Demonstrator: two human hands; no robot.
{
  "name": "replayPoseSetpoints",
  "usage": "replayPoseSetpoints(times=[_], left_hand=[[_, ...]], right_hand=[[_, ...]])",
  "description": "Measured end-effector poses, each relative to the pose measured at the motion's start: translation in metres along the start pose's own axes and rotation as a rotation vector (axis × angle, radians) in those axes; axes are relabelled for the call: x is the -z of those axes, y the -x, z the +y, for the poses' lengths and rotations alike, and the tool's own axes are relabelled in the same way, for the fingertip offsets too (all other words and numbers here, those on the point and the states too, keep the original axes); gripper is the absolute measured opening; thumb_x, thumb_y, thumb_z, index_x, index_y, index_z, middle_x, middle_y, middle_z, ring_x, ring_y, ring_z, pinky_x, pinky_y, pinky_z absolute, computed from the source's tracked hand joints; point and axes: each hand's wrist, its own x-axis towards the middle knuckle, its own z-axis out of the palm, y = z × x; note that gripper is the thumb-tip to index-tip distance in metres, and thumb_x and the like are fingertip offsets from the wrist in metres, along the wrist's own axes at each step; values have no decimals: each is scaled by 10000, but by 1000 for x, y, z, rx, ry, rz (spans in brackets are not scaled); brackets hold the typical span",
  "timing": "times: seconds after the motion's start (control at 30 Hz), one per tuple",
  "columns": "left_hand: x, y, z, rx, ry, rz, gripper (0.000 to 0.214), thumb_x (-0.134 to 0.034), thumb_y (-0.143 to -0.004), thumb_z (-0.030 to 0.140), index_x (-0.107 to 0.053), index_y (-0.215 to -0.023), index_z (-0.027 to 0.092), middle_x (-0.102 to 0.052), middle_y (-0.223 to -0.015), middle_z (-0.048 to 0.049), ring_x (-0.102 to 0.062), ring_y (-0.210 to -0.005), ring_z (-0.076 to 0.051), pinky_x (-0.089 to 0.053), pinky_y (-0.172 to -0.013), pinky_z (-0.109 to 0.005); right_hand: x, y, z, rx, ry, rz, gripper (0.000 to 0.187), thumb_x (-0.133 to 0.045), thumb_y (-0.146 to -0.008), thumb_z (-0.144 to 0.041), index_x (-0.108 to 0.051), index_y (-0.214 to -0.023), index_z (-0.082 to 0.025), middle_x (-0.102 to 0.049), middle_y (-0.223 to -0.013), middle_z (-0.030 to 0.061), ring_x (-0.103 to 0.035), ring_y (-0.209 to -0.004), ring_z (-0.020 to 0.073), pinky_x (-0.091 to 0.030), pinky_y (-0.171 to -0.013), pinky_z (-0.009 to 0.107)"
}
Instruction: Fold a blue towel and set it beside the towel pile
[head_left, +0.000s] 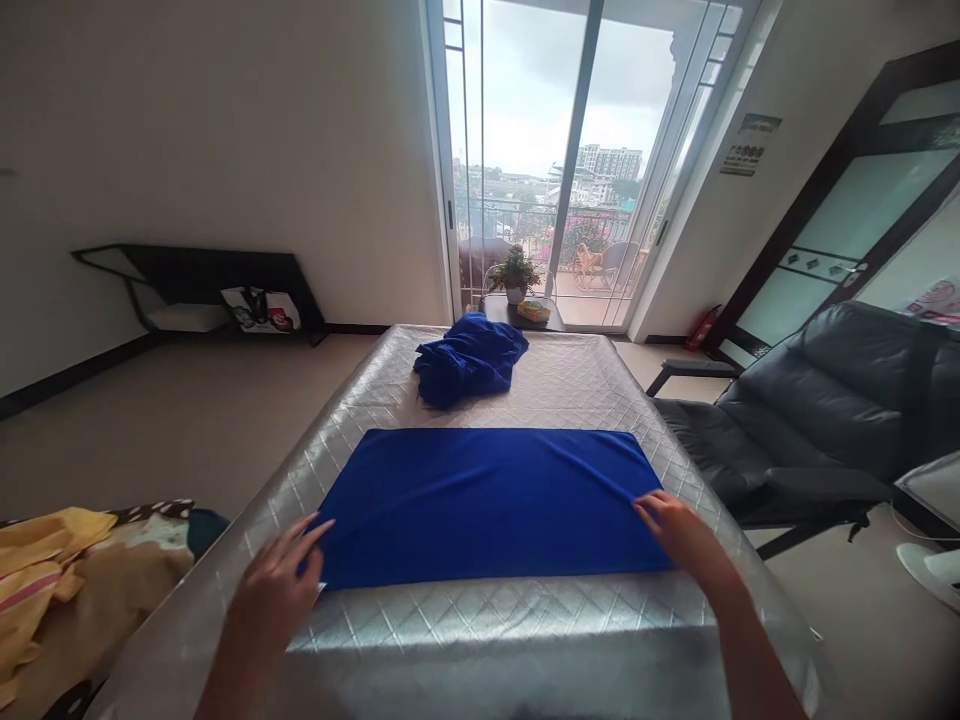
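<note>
A blue cloth (480,510) lies spread as a flat, wide rectangle on the table's silver quilted cover (420,625). At its left edge is my left hand (281,572), fingers apart and touching or just over the fabric. My right hand (679,532) is at the opposite edge, its fingers drawn together on the cloth; a crease runs from there toward the far side. The thumb of that hand is mostly hidden. Beyond the flat piece sits a crumpled heap of the same blue fabric (469,362).
A black recliner chair (817,410) stands close on the right. Yellow and brown fabrics (97,590) are piled at the lower left. A small table with a potted plant (516,275) stands behind, before the glass sliding door (525,120). A black bench (217,280) lines the left wall.
</note>
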Motion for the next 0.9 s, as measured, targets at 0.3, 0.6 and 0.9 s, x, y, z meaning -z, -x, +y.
replayPoseSetpoints(times=[0.3,0.6,0.9], left_hand=[[-112,-136,173,-407,71,-348,418,-371,-1000,311,-605,-1321,178,-581,-1396,-98,-506,-1311,-211,-330,-1155,-357],[-183,-138,170,-306,-24,-340,527,-296,-1023,429,-436,-1477,200,-385,-1554,-108,-313,-1452,-257,-224,-1192,-472],[-169,-151,104,-126,-128,-414,524,-271,-1020,475,-343,-1517,324,-317,-1593,-69,-262,-1472,-267,-164,-1188,-528]], right_hand=[[-67,-130,-165,199,-70,-68,470,-308,-1000,-278,-540,-1382,-132,-514,-1452,104,-453,-1343,211,-292,-1138,315],[-124,-151,-166,156,-39,-102,594,-231,-1010,-392,-338,-1516,-99,-289,-1590,104,-192,-1488,250,-129,-1197,433],[-130,-157,-157,176,-11,-143,631,-191,-1015,-444,-294,-1538,-106,-251,-1604,96,-171,-1495,234,-82,-1208,421]])
